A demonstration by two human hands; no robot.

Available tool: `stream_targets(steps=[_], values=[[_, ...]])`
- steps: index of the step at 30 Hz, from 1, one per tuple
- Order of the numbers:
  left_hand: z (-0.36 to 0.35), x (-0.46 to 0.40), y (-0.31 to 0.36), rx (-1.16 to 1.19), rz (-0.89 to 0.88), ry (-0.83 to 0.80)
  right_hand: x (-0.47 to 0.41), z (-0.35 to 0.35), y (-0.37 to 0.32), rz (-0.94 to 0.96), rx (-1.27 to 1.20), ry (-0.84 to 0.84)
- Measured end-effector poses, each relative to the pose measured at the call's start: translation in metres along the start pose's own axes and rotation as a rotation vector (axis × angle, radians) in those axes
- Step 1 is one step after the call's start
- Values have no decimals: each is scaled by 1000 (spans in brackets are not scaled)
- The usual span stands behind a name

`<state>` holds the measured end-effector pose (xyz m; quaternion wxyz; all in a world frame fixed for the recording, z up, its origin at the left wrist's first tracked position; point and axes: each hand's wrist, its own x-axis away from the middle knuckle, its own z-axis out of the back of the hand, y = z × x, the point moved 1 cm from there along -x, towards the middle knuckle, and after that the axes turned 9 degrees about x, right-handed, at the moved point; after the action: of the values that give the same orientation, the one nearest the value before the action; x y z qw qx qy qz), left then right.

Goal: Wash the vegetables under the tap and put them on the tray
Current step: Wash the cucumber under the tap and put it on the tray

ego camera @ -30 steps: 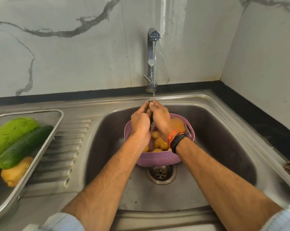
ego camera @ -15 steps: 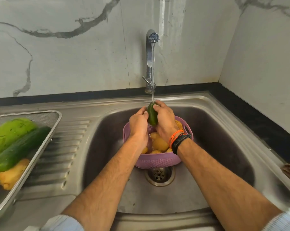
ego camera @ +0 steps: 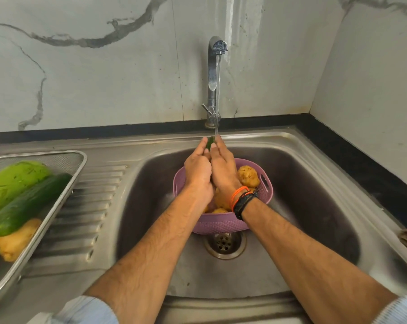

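We wear pale blue sleeves [ego camera: 88, 309] pushed up past the elbows, leaving both forearms bare and lightly haired. On our right wrist sit a thin orange cord [ego camera: 238, 194] and a braided black band [ego camera: 244, 204], side by side. Our left wrist carries nothing.

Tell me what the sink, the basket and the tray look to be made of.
Sink: brushed stainless steel, going by its dull grey sheen and pressed drainer ribs.
Basket: likely moulded plastic, matte lilac with a perforated wall.
Tray: apparently polished metal, its rim shiny, with a fine mesh bottom.
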<state>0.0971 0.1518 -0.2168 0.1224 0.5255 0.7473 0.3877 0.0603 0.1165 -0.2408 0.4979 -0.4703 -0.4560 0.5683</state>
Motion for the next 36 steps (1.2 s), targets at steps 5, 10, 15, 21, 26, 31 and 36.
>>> stream_targets(steps=[5,10,15,21,26,31,36], values=[[0,5,-2,41,100,-42,-13,7,0,-108,-73,-13],[0,2,4,36,87,42,2,3,0,-57,27,-93],[1,4,2,61,84,2,-12,3,-8,-79,39,-82],[6,-9,10,40,72,111,7,-6,0,3,137,-170],[2,3,0,57,111,-6,-9,5,-8,-92,42,-59],[5,-6,10,102,108,102,10,-5,-1,0,131,-163],[0,5,0,87,142,-24,-7,6,-10,-114,-5,-52]])
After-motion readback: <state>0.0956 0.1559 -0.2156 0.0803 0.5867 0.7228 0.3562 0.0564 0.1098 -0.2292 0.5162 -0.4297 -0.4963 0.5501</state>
